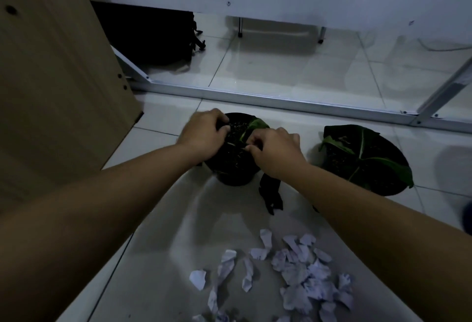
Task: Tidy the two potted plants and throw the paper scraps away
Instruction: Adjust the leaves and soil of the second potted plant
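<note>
Holding the left plant pot's rim with our left hand, we are pinching a leaf stem with our right hand above paper scraps.

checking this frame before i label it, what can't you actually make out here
Head view only:
- What the right hand pinches over the left pot: its curled fingers hide it.
- Left hand fingers at the pot's rim: too dark to tell a grip from a rest.
- Dark item on the floor by that pot: too dim to identify.
- Paper scraps: the pile runs off the bottom edge.
</note>
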